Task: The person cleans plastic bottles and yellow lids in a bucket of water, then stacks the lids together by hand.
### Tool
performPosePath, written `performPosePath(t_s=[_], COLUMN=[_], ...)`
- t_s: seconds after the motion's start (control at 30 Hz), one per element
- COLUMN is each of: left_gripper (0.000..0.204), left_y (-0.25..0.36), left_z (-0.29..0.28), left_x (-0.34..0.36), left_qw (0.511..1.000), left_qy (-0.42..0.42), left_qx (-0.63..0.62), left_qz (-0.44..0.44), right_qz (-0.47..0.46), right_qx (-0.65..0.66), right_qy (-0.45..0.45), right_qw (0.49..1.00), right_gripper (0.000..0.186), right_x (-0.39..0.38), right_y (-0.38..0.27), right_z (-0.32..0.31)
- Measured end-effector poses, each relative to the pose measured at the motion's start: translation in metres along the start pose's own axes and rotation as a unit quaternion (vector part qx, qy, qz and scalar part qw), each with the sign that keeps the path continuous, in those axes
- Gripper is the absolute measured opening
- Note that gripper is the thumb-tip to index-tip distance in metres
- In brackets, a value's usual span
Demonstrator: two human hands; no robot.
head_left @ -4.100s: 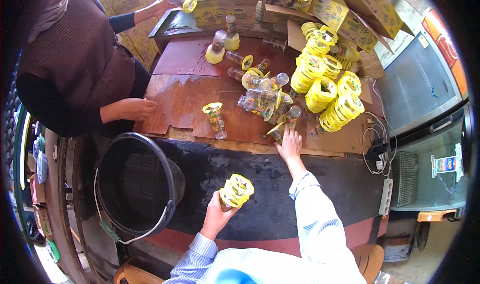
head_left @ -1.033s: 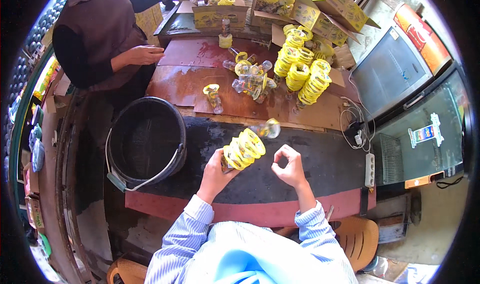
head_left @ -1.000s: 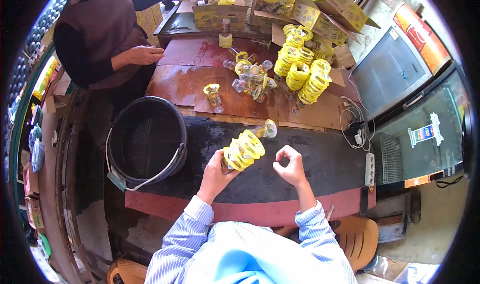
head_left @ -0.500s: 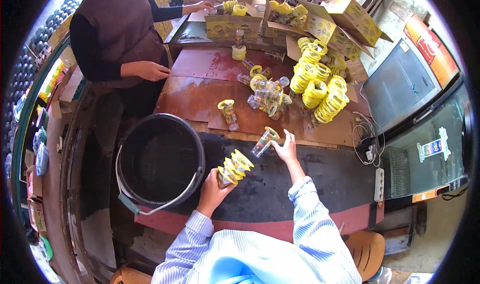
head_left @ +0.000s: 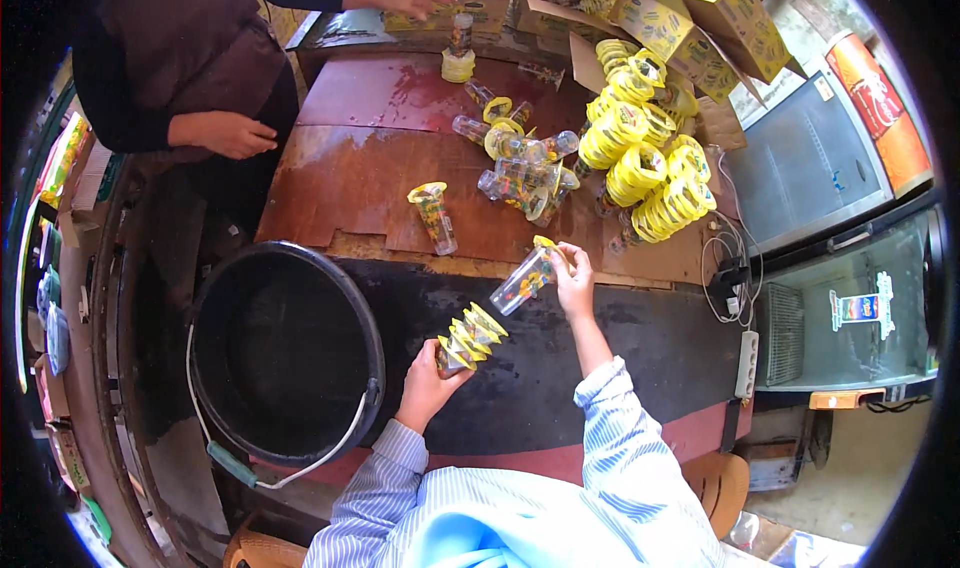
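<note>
My left hand grips a nested stack of clear cups with yellow rims, tilted up to the right over the black mat. My right hand holds a single clear cup with a yellow rim by its top, its base pointing down-left toward the stack. The cup and the stack are a little apart. One upright cup stands on the brown board. A heap of loose cups lies beyond my right hand.
A large black bucket sits at my left. Stacks of yellow-rimmed lids and yellow cartons fill the back right. Another person stands at the far left, one hand on the board. Cables and a power strip lie right.
My right hand went from the cup heap back toward me with one cup and now holds it just above the stack. The left hand kept its stack, lowering it slightly.
</note>
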State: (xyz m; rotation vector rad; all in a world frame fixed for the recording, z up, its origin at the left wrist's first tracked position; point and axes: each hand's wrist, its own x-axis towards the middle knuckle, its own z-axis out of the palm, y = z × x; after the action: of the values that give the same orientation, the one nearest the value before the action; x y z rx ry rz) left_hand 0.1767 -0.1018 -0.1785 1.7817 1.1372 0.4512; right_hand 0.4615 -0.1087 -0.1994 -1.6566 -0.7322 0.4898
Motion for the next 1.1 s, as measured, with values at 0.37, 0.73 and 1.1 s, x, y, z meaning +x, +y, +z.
performPosePath(t_s=[0.37, 0.73, 1.1], left_gripper=[0.049, 0.047, 0.047], left_y=[0.0, -0.033, -0.031], left_z=[-0.009, -0.002, -0.013], left_x=[0.0, -0.011, 0.003], left_qw=[0.993, 0.979, 0.981], left_qy=[-0.002, 0.046, 0.039], left_qx=[-0.122, -0.183, -0.171], left_qz=[-0.001, -0.073, -0.087], right_qz=[-0.162, -0.068, -0.012], right_qx=[-0.038, -0.304, 0.144], right_qy=[-0.305, -0.162, -0.149], right_qw=[0.938, 0.936, 0.978], right_gripper=[0.027, 0.085, 0.06], right_x=[-0.074, 0.062, 0.043], right_y=[-0.089, -0.03, -0.055], right_z=[0.045, 0.187, 0.145])
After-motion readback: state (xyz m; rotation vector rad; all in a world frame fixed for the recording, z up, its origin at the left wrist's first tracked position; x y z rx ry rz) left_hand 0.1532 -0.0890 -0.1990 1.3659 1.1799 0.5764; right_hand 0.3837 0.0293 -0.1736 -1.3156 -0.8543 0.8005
